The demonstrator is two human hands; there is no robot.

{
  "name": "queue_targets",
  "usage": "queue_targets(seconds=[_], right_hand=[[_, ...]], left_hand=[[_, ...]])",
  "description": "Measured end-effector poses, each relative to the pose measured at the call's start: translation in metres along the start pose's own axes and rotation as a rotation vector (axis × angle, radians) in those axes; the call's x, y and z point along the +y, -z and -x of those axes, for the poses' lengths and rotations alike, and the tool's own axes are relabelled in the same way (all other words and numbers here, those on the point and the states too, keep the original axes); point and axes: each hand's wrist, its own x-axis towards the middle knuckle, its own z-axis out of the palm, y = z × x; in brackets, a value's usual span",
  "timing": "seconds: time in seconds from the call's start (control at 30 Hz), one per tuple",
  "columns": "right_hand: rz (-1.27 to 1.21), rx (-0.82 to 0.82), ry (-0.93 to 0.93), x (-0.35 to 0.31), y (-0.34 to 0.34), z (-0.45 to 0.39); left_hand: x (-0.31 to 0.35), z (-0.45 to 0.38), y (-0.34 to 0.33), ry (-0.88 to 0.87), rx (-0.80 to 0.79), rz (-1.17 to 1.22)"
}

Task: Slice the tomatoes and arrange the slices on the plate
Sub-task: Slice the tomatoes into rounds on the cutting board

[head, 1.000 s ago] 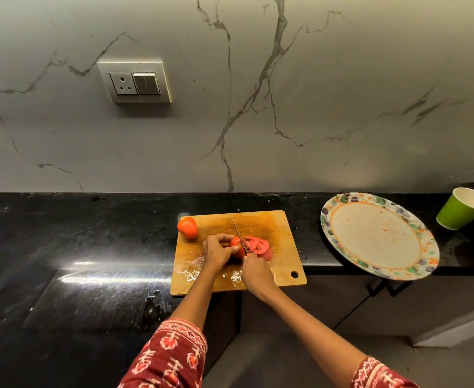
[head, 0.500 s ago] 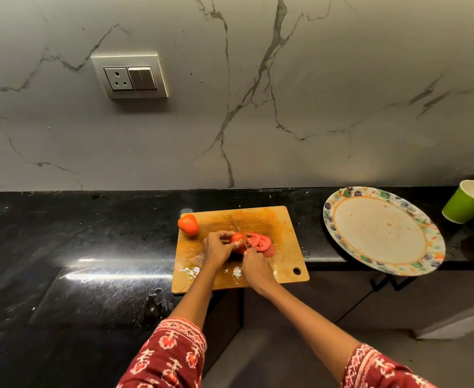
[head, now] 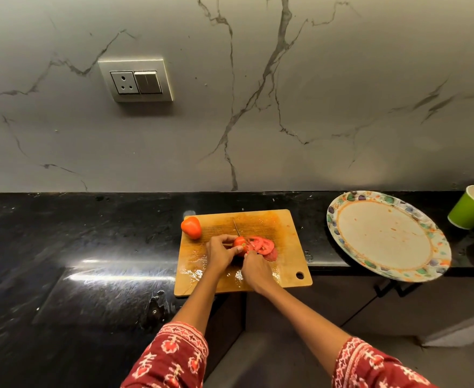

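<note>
Head cam, looks fwd/down at counter [head: 90, 247], wide, mid-range.

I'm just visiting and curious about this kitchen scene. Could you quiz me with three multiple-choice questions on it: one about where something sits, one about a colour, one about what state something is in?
1. Where is the whole tomato?
A. on the plate
B. at the far left corner of the cutting board
C. inside the cup

2. What colour is the paper cup?
A. green
B. blue
C. white

3. What is on the plate now?
A. a full ring of slices
B. one whole tomato
C. no slices yet

Answers:
1. B: it sits at the far left corner of the cutting board, apart from the hands.
2. A: its outer wall is green, with a pale inside.
3. C: the cut slices lie on the board, beside the tomato half that the left hand holds while the right hand works the knife.
</note>
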Motion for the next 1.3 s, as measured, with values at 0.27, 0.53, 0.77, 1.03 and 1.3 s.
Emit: queue_targets(seconds=[0.27, 0.53, 0.77, 1.03, 1.3], right_hand=[[0.117, -0.055, 0.01, 0.035, -0.014, 0.037], [0.105, -0.027, -0.046, 0.027, -0.012, 0.037], [0.228, 0.019, 0.005, 0.051, -0.014, 0.054], [0.046, 0.066, -0.031, 0.04, 0.009, 0.038], [-0.058, -0.033, -0.046, 0.044, 0.037, 0.014]], left_hand=[[0.0, -0.004, 0.002, 0.02, -0.013, -0.012], [-0.002, 0.0, 0.002, 0.018, -0.018, -0.005], [-0.004, 0.004, 0.004, -0.004, 0.013, 0.015], [-0.006, 0.008, 0.006, -0.021, -0.007, -0.017], [-0.005, 0.009, 0.002, -0.055, 0.002, -0.074]])
